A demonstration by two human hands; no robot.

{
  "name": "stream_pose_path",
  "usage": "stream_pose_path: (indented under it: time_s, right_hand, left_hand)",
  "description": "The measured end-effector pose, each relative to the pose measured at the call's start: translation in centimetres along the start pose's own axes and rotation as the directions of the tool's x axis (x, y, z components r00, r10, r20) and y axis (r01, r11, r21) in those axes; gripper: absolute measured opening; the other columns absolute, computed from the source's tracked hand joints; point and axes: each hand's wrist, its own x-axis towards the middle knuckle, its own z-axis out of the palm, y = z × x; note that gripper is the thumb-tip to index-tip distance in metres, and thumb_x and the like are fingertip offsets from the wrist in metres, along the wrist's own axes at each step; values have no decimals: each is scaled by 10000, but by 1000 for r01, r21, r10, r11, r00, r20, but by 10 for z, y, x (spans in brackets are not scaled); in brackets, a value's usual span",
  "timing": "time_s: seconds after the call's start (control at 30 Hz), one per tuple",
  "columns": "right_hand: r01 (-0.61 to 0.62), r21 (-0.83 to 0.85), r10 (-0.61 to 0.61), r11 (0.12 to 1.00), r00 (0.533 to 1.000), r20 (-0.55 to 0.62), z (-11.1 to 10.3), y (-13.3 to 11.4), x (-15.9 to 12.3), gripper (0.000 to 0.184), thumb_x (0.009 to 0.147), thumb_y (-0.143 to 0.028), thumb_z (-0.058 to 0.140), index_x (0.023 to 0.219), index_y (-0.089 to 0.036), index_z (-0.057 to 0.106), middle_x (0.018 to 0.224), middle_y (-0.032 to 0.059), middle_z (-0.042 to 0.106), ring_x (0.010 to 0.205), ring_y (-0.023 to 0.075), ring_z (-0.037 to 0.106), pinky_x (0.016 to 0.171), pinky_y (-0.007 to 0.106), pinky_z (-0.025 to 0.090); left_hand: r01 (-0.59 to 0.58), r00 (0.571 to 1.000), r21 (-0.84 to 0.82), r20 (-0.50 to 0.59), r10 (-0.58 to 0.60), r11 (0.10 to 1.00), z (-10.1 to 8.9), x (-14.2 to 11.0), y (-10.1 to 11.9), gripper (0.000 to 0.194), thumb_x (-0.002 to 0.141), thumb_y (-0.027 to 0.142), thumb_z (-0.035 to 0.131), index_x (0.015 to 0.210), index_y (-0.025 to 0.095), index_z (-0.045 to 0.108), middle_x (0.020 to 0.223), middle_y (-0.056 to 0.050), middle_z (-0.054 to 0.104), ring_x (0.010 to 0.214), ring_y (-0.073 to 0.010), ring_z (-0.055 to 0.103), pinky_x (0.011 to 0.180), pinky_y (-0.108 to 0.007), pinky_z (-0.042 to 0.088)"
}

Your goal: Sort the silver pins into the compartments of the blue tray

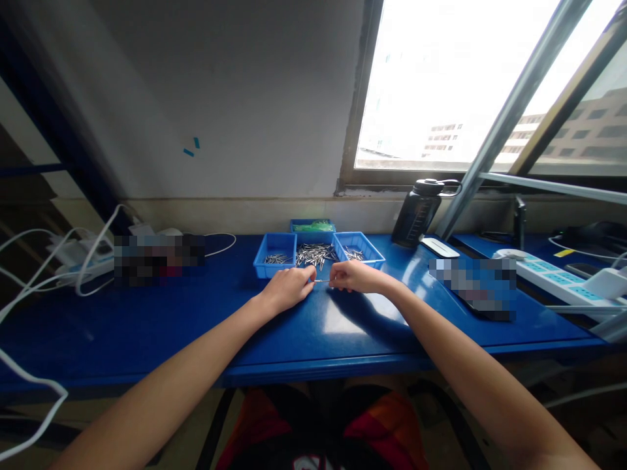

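Observation:
Just in front of the bins, my left hand (290, 288) and my right hand (353, 277) face each other with fingers pinched. Between their fingertips runs a thin, silvery metal pin (321, 281), one end in each hand; its exact kind is too small to tell. Behind it, a loose pile of similar metal pins (317, 253) lies on the table. A blue bin (262, 254) on the left and another blue bin (373, 250) on the right hold more such pins. At the back, a third blue bin (292, 228) contains green pieces I cannot make out.
The blue table (196, 333) meets the wall. A black bottle (416, 212) stands at the back right, near a white flat object (439, 248). A white power strip (558, 277) lies at far right. White cables (34, 294) crowd the left side. Two blurred patches hide objects.

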Motion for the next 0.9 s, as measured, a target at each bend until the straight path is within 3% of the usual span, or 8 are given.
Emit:
stream_pose_path:
  time_s: [0.47, 0.9]
  right_hand:
    - [-2, -39, 2, 999, 1000, 8, 1, 1, -1, 264, 785, -403, 457, 810, -164, 566, 626, 2, 596, 476, 92, 517, 478, 205, 387]
    - [8, 0, -8, 1000, 1000, 13, 0, -1, -2, 251, 834, -313, 355, 805, -166, 555, 629, 0, 584, 471, 85, 503, 501, 207, 390]
  left_hand:
    - [-39, 999, 16, -29, 40, 999, 0, -1, 0, 285, 865, 392, 319, 960, 223, 527, 827, -52, 640, 762, -217, 600, 615, -267, 417]
    - [37, 999, 25, -6, -37, 999, 2, -1, 2, 367, 888, 397, 247, 916, 191, 549, 846, -76, 639, 815, -214, 598, 676, -279, 426]
